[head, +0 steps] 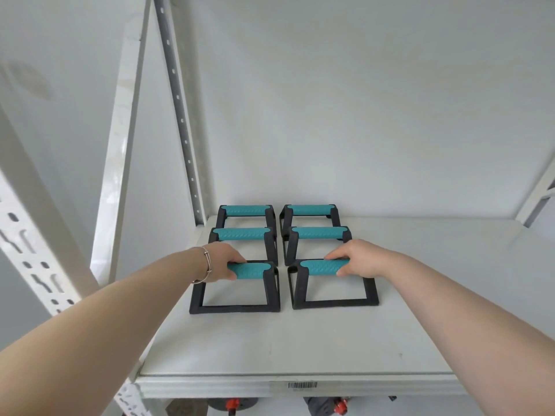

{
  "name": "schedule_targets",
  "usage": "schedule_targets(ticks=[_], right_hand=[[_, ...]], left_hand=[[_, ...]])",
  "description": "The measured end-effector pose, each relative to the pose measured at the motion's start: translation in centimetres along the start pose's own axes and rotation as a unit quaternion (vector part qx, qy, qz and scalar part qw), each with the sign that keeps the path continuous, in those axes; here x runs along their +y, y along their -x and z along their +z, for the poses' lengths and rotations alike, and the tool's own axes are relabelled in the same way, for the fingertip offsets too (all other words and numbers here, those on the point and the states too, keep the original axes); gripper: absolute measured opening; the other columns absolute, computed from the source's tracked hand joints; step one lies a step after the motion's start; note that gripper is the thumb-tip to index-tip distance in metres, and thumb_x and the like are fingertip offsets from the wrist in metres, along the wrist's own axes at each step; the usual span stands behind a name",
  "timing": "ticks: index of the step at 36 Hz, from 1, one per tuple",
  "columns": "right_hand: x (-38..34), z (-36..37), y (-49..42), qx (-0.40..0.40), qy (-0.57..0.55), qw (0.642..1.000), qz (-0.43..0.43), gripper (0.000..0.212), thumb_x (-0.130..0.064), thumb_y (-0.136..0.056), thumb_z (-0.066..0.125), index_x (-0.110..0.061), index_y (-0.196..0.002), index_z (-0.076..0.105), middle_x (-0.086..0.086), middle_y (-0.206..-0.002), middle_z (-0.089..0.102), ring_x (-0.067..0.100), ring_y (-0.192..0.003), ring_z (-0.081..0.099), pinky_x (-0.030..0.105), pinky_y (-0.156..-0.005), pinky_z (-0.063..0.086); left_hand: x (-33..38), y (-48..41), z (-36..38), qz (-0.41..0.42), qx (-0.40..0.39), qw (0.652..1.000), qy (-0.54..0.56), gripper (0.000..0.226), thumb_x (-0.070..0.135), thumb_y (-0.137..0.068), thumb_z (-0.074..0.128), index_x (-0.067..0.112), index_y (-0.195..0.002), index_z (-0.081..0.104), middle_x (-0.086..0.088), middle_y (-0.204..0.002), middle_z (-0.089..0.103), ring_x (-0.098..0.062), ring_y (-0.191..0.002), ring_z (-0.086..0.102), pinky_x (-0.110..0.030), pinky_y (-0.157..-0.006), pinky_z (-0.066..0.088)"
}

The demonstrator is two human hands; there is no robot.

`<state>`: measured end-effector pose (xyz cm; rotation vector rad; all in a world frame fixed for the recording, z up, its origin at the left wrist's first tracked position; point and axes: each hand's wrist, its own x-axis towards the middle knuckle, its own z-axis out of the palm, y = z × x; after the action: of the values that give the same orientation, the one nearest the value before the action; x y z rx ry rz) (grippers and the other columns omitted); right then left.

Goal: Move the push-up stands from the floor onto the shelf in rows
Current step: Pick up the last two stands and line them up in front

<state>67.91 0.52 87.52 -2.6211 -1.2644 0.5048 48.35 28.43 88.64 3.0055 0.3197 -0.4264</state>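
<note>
Several push-up stands with black frames and teal handles stand on the white shelf (300, 349) in two columns. My left hand (220, 261) grips the teal handle of the front left stand (252, 271), which rests on the shelf. My right hand (357, 259) grips the handle of the front right stand (322, 267), also resting on the shelf. Behind them stand the middle left stand (241, 234) and middle right stand (318, 232). At the back wall are the rear left stand (244, 210) and rear right stand (309, 209).
White perforated shelf uprights rise at the left (30, 250) and back left (180, 109). A barcode label (302, 385) sits on the shelf's front edge. Dark objects with orange parts (339, 406) lie on the level below. A bracelet (207, 262) circles my left wrist.
</note>
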Motion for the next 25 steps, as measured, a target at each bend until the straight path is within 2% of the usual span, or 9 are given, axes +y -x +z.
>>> schedule_targets(ticks=[13,19,25], right_hand=[[-0.4,-0.2,-0.5,-0.013,-0.013,1.000,0.013,0.045,-0.023,-0.084,0.069,-0.035,-0.127,0.060,-0.012,-0.126,0.061,0.011,-0.112,0.053,0.027,-0.102,0.039],[-0.3,-0.3,-0.7,-0.015,-0.009,1.000,0.010,0.046,-0.024,-0.084,0.070,-0.033,-0.127,0.060,-0.010,-0.125,0.061,0.012,-0.112,0.054,0.029,-0.102,0.041],[-0.2,-0.3,-0.9,-0.020,-0.017,1.000,0.007,0.045,-0.022,-0.083,0.070,-0.034,-0.126,0.061,-0.010,-0.124,0.063,0.012,-0.111,0.055,0.030,-0.103,0.041]], left_hand=[[-1.1,-1.0,0.6,-0.011,0.010,0.997,0.073,0.042,0.030,-0.091,0.057,0.034,-0.133,0.053,0.010,-0.120,0.061,-0.010,-0.101,0.051,-0.024,-0.091,0.041],[-1.6,-1.4,0.9,-0.018,0.010,0.995,0.098,0.043,0.031,-0.090,0.058,0.037,-0.132,0.053,0.011,-0.118,0.060,-0.011,-0.102,0.052,-0.023,-0.092,0.041],[-1.7,-1.6,0.8,-0.017,0.005,0.995,0.103,0.042,0.030,-0.090,0.059,0.037,-0.131,0.055,0.012,-0.118,0.061,-0.012,-0.104,0.054,-0.031,-0.099,0.043]])
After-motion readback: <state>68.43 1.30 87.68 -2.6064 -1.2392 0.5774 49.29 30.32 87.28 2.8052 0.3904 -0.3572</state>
